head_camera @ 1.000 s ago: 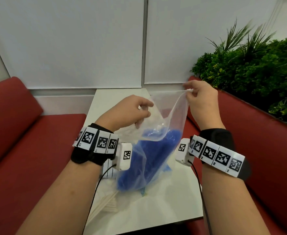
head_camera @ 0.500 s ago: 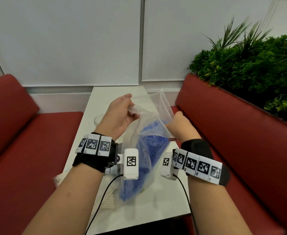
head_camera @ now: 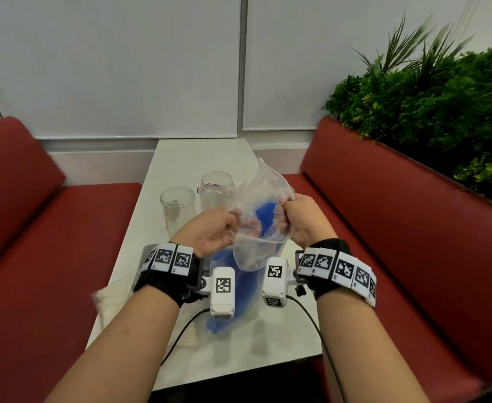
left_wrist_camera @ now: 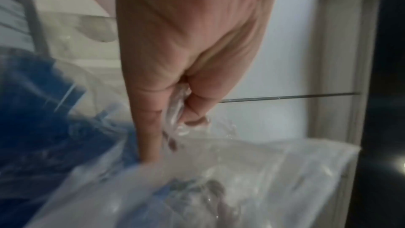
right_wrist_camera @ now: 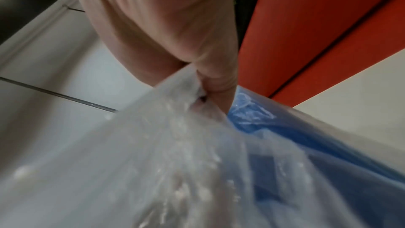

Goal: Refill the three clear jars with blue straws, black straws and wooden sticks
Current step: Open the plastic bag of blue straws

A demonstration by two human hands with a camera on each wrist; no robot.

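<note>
While the clear plastic bag [head_camera: 260, 228] of blue straws [head_camera: 263, 212] is held over the white bench [head_camera: 198, 158], its mouth is pinched by the left hand [head_camera: 212, 231] and right hand [head_camera: 300, 216]; two clear jars [head_camera: 177, 206] stand just beyond.

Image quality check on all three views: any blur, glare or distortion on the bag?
Head: sharp centre, wide-angle bowing at the edges, plant smeared. Left wrist: plastic bag soft and blurred, left hand fairly clear. Right wrist: heavy blur, glare specks on the film.
</note>
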